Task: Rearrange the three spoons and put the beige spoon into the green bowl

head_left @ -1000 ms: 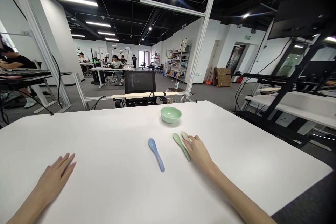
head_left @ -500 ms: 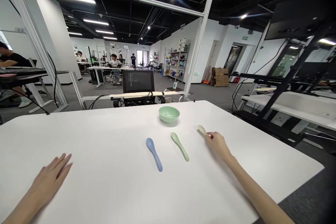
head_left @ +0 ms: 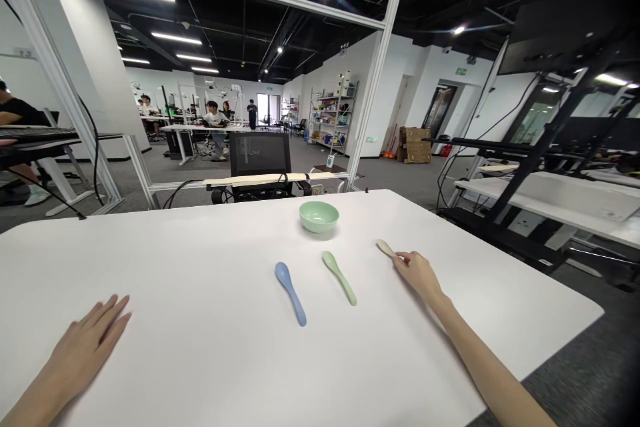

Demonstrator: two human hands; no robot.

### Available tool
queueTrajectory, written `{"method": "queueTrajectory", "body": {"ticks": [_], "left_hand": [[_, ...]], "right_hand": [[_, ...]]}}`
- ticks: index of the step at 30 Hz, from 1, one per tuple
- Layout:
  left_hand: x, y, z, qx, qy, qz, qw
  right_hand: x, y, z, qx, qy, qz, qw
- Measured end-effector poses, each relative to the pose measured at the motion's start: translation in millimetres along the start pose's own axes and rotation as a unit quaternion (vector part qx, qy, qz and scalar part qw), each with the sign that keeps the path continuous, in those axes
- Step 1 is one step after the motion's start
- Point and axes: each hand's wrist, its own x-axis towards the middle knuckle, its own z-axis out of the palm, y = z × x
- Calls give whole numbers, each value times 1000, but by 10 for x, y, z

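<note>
My right hand [head_left: 419, 276] pinches the handle of a cream-coloured spoon [head_left: 385, 248] on the right side of the table. The spoon's bowl points away to the left; my fingers cover most of its handle. Whether the spoon touches the table, I cannot tell. My left hand [head_left: 90, 343] lies flat on the left of the table, fingers stretched out and holding nothing. Between the hands a blue spoon [head_left: 291, 295] and a light green spoon [head_left: 340, 278] rest side by side, handles towards me. Behind them stands a green bowl [head_left: 319, 217], upright.
The white table [head_left: 200, 347] has rounded far corners. A metal frame [head_left: 373, 87] rises beyond it, with a black mesh chair [head_left: 260, 155] behind. To the right stands a black stand [head_left: 530, 160] beside another white desk. Several people sit or stand in the background.
The view has turned slightly, shifting the scene left. Relative to the table, my right hand and the cream-coloured spoon have moved a little to the right. My left hand stays flat.
</note>
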Motion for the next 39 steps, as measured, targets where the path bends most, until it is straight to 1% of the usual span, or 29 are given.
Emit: {"method": "queueTrajectory", "body": {"ticks": [2,4,6,7,9,13,16,18,21,26,29,35,39], "left_hand": [[3,-4,5,-2,5,5,1000],[5,-9,11,-6,12,8,1000],[3,-13,14,-9,15,9,1000],[1,-15,14,-10,13,8,1000],[-5,-17,11,-9,5,6,1000],[-12,-17,4,-8,0,1,1000],[-9,-7,4,-11,0,4,1000],[-6,6,-1,-10,-3,1,1000],[-5,32,-20,-4,-9,-2,1000],[-23,57,-38,-6,-16,-2,1000],[-26,46,-20,-8,-5,-6,1000],[-15,20,-3,-5,-6,-3,1000],[-12,10,-6,-4,-7,-3,1000]], "right_hand": [[-24,-62,-51,-15,13,26,999],[-48,-140,-100,-20,38,46,998],[-96,-261,-137,-6,58,37,998],[-137,-345,-146,8,58,20,998],[-267,-566,-143,45,32,-28,998],[-654,-1129,-51,88,-66,-112,988],[-870,-1454,46,54,-106,-121,985],[-918,-1546,101,30,-122,-119,985],[-876,-1504,146,38,-127,-124,983],[-742,-1253,118,92,-77,-126,985],[-716,-1174,112,107,-62,-123,985],[-727,-1213,187,111,-56,-136,983],[-741,-1232,187,110,-59,-134,983]]}}
